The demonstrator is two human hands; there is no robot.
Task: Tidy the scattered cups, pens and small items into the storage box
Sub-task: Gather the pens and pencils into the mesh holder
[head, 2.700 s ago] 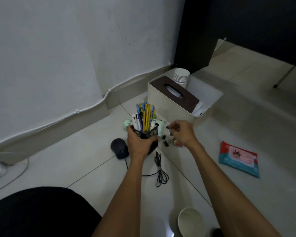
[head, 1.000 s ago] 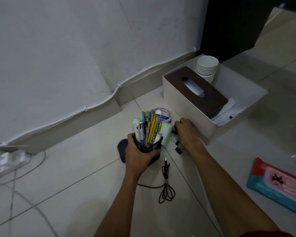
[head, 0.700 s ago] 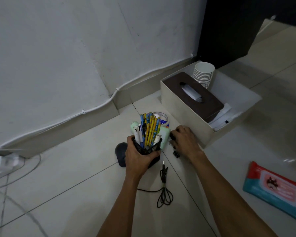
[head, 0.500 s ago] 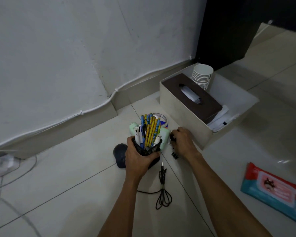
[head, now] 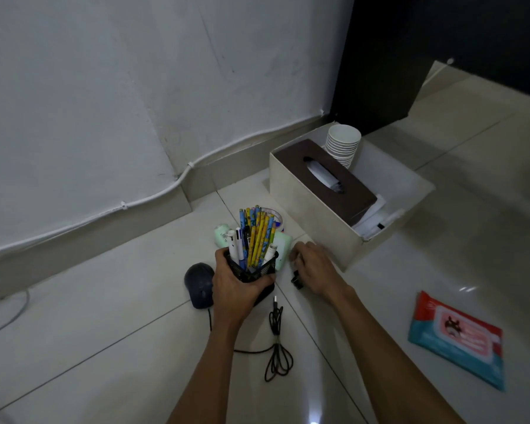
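Our left hand (head: 237, 289) grips the pen holder (head: 253, 270) on the floor, near-left of the box (head: 315, 209). Our right hand (head: 317, 270) curls over small clips (head: 296, 281) beside it; whether it grasps any, we cannot tell.

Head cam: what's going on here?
A person is tidying floor clutter into a storage box. The left hand grips a black mesh pen holder full of pens and pencils. The right hand is down on the tiles gathering small black clips. The box already holds a tissue box, stacked cups and papers. A mouse, cable and wipes pack remain out.
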